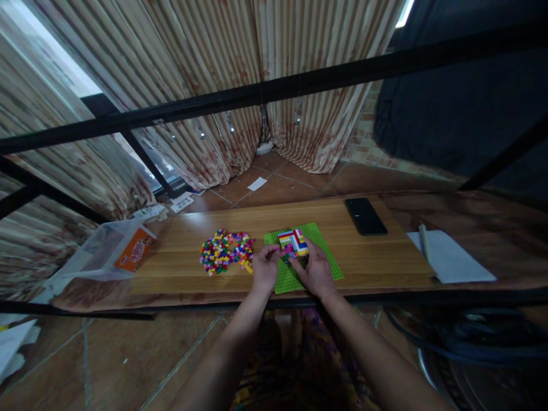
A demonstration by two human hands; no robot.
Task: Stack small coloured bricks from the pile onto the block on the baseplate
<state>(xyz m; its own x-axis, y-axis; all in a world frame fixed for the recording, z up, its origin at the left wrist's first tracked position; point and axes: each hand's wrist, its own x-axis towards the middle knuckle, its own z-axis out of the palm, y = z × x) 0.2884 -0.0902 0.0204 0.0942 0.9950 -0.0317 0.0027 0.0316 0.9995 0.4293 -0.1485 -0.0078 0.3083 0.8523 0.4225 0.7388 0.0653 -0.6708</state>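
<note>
A low block of coloured toy bricks (293, 241), with red, white, blue and yellow rows on top and pink ones at its near left, sits over a green studded baseplate (319, 237). My right hand (317, 269) grips the block at its right and near sides, fingers along the edge and thumb in front. The fingertips of my left hand (265, 267) are pinched together at the block's left side, on what looks like a small pink brick; the fingers partly hide it. Left of that hand lies a pile of loose small bricks (214, 251) in many colours.
The wooden board (180, 240) also carries a black phone (366, 216) at the back right. Beyond its right end lies white paper (456, 257) with a pen-like stick (423, 242). A clear plastic box (100, 245) with an orange label stands at the left. A black rail (299, 88) crosses behind.
</note>
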